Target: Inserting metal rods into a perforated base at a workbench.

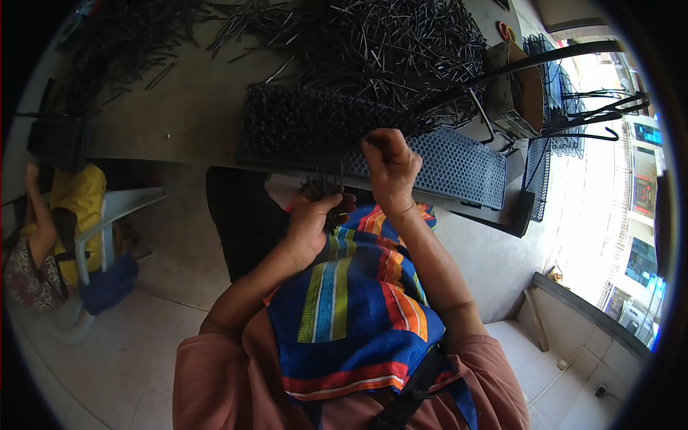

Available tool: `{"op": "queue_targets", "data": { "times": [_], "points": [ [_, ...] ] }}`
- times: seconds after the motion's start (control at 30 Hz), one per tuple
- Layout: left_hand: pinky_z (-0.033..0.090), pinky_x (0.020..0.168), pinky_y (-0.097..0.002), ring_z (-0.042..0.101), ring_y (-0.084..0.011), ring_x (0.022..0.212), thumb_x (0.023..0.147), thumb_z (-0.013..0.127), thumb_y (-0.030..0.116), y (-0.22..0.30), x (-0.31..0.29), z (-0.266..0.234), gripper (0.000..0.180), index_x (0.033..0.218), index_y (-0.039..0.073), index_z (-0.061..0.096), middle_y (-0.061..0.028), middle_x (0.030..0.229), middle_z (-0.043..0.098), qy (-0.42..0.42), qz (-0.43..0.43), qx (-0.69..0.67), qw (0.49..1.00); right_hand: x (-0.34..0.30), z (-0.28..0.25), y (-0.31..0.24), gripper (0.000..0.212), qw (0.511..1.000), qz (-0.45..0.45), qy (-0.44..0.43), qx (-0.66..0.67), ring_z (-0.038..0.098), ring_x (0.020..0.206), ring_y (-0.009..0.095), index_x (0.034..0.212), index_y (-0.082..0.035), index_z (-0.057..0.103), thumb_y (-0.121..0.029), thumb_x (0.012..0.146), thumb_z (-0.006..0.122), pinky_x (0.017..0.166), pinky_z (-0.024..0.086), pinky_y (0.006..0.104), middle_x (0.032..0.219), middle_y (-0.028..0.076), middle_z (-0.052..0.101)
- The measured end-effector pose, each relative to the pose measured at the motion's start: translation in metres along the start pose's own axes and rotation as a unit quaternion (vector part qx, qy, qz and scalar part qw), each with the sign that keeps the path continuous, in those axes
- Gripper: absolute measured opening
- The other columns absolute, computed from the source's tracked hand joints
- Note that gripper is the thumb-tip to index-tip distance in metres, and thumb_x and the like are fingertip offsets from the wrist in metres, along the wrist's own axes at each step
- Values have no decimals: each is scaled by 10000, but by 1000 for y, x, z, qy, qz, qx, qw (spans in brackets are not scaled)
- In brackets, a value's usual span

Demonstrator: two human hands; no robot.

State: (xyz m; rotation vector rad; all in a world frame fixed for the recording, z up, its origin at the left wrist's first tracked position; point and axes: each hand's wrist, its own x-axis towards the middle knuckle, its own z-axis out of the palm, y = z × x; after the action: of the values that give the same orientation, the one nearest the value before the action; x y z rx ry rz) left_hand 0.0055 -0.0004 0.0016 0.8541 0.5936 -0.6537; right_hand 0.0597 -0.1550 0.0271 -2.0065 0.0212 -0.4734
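My left hand (313,218) is closed round a bunch of thin dark strips (322,188), whose ends stick up past the thumb. It is just in front of the near edge of a long tray (462,166) with a honeycomb of round holes. Dark pieces (308,122) stand packed upright in the tray's left and middle part; bare holes show on the right. My right hand (393,163) hovers over the tray where the packed part meets the bare holes. Its fingers are pinched together, and what they hold is too dark to make out.
A big heap of loose dark strips (387,50) covers the table behind the tray. At the right stand a box (514,86), orange-handled scissors (506,31), curved dark bars (545,57) and wire racks (566,93). Another person (43,244) sits at the far left beside a chair (136,203).
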Motion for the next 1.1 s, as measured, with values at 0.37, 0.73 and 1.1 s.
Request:
{"op": "queue_targets", "data": {
  "times": [0.37,0.73,1.1],
  "points": [
    [525,669,-317,690,-204,792,870,632,28,-3,5,-5,125,991,58,638,-106,913,711,-14,-17,-38,999,5,3,-19,207,976,-113,-82,-167,662,644,247,929,-39,695,-2,731,743,601,525,315,832,89,645],
    [563,702,-334,700,-216,791,874,630,14,0,-1,6,182,1055,22,648,-102,924,707,-80,16,5,997,-17,-22,-2,196,937,234,-256,49,603,626,74,906,18,690,-79,747,752,558,458,227,726,46,676],
    [555,734,-355,691,-232,852,907,576,57,-4,4,2,149,1040,43,641,-128,960,702,-24,-6,-30,999,2,-17,-2,125,997,34,4,62,521,665,30,842,-11,677,66,760,731,600,401,183,743,-17,605]
  ]
}}
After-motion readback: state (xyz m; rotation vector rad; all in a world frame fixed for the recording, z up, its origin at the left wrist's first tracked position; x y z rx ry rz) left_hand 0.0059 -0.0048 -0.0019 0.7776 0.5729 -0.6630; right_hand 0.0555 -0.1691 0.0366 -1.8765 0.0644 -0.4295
